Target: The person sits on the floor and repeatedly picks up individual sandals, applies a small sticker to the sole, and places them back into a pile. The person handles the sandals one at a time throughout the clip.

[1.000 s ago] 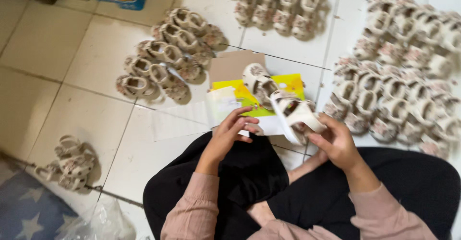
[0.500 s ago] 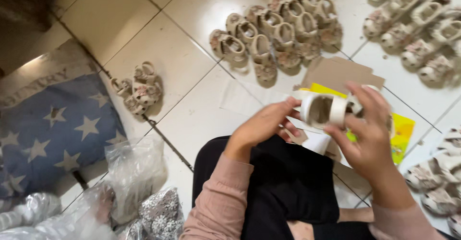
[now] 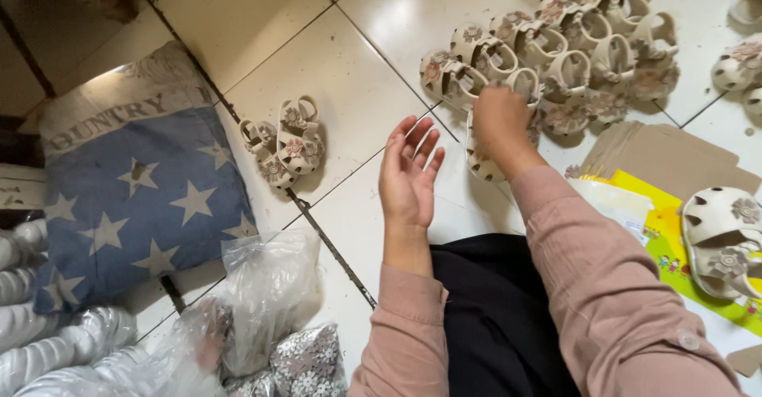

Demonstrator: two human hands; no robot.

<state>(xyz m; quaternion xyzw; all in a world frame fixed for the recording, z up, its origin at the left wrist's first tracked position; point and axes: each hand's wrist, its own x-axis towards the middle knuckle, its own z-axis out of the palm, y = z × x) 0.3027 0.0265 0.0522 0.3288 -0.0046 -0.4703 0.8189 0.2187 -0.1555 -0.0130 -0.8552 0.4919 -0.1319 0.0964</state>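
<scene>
My right hand [image 3: 498, 121], curled over a cream sandal [image 3: 479, 155] at frame centre-top, grips its upper end; sandal's long axis runs top-to-bottom, below the sandal cluster [image 3: 556, 55]. Left hand [image 3: 409, 173] spread, empty, just left, on floor.

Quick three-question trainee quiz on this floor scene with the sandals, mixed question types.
1. True or false: the left hand holds a sandal.
2. The right hand sets a cream sandal at: A) the sandal cluster, B) the star cushion, C) the plastic bags.
3. What lies under the pair of sandals at far right?

Key: 1 false, it is open and empty. 2 A. 3 a yellow printed sheet.
</scene>
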